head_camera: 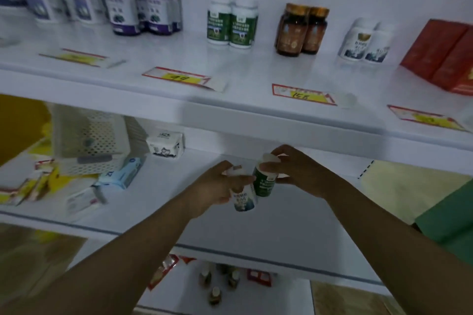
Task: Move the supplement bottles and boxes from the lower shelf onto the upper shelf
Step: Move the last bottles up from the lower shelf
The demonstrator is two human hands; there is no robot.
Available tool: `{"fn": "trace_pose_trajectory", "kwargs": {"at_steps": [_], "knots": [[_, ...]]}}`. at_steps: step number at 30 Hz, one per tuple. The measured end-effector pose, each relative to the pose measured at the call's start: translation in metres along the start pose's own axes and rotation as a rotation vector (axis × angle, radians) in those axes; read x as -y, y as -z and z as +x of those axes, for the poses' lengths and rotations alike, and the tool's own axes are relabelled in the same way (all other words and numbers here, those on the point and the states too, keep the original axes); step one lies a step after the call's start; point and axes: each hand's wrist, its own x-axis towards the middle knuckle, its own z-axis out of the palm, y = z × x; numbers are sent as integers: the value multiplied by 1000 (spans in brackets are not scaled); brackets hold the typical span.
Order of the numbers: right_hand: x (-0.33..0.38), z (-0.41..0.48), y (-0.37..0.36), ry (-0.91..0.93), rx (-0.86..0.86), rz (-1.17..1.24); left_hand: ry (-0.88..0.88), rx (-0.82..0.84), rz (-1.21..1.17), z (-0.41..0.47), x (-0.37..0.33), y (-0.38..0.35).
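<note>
The person's left hand (217,186) curls its fingers round a small white plastic bottle with a blue-and-white scenic label (243,199), tilted, while the right hand (297,174) wraps a green-labelled plastic bottle with a white cap (263,181), thumb across its front. Both bottles are held just above the white lower shelf (294,217), nearly touching each other. It looks as if one is taken per hand so that both go up in a single trip. On the white upper shelf (256,64) stand a matching pair of green-labelled white bottles (231,24) and, well to the right, a pair of white bottles with dark scenic labels (364,42). These are the likely spots for each, which would explain sorting by hand. The lift itself has not yet begun.
</note>
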Motion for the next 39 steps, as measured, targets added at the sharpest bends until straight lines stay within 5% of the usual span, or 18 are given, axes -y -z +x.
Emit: {"fn": "trace_pose_trajectory", "kwargs": {"at_steps": [12,21,29,39], "knots": [[85,-177,-118,185,-83,-130,-159,79,-301,-197,-29,39],[147,-297,-207,249,-154,96,-269,254,-309,-329,-49,70],[185,-335,-238,293,-59,350,-324,204,-126,-377,-72,89],[198,-324,-247,380,-61,270,-382,116,-153,-379,-91,106]]}}
